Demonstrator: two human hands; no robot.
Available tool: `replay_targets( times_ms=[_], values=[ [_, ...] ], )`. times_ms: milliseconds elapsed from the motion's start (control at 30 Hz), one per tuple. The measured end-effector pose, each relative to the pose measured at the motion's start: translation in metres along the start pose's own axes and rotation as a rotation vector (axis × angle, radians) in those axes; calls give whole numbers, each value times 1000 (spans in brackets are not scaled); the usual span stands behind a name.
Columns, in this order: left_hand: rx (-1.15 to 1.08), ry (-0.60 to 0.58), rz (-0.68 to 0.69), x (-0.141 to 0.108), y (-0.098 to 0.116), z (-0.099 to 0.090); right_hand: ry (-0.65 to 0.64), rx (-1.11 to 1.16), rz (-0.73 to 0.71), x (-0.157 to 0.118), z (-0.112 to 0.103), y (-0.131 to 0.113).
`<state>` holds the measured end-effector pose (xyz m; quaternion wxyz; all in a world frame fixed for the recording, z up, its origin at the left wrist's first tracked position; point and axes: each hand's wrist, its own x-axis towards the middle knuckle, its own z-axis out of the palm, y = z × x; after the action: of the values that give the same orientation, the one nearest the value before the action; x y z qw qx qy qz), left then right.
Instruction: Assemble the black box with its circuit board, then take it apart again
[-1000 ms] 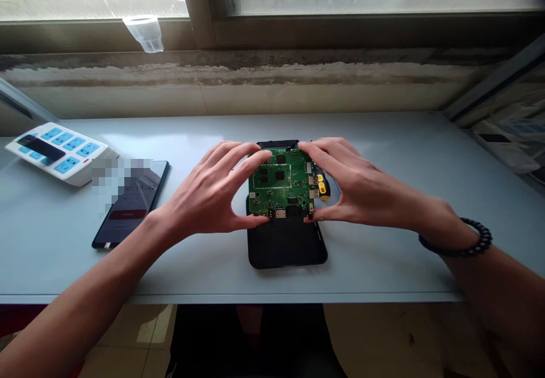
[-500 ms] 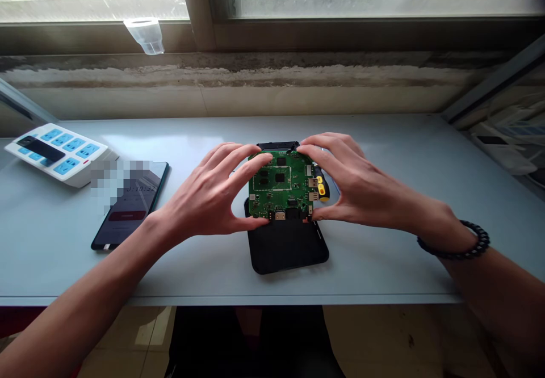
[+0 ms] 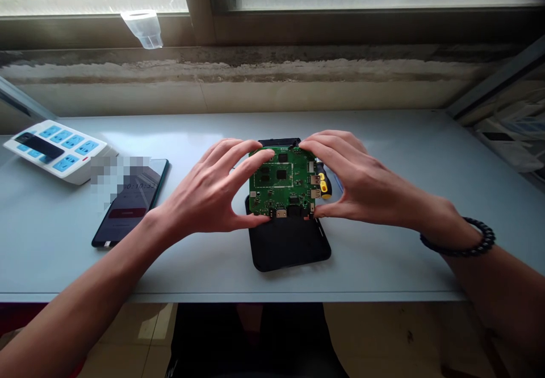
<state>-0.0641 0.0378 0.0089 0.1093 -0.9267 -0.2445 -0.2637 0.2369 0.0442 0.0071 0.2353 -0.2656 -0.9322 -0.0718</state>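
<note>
A green circuit board (image 3: 276,182) is held up between both hands, its chips and metal ports facing me. My left hand (image 3: 217,188) grips its left side, thumb at the lower edge and fingers at the top. On the right side, my right hand (image 3: 355,179) pinches the board's upper and lower corners. Below and partly behind the board lies a black plastic shell (image 3: 292,247) on the table. Another black part (image 3: 279,141) shows just past the board's top edge. A yellow and black handle (image 3: 324,185) lies beside the board, partly hidden by my right hand.
A white power strip (image 3: 85,165) with blue sockets and a dark device on it sits at the far left of the table (image 3: 204,276). Nearby lies a phone (image 3: 134,202). A clear plastic cup-like piece (image 3: 147,29) is at the window frame. Cables and white items are at far right.
The view has shifted slightly. Both hands keep their hold on the circuit board, with almost no other visible movement.
</note>
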Motion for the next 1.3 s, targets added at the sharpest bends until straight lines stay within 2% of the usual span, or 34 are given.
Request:
replay_targets(
  times_ms=[400,700,900,1300],
  values=[
    [-7,11,5,0,0,0,-24,19,27,-1,-2,0],
    [-19,50,-10,-1,0,2,-128,110,77,-4,-6,-3],
    [-32,74,18,-1,0,3,-157,92,144,-3,-7,-10],
    [-31,107,32,-1,0,3,-68,73,92,-2,1,-14]
  ],
)
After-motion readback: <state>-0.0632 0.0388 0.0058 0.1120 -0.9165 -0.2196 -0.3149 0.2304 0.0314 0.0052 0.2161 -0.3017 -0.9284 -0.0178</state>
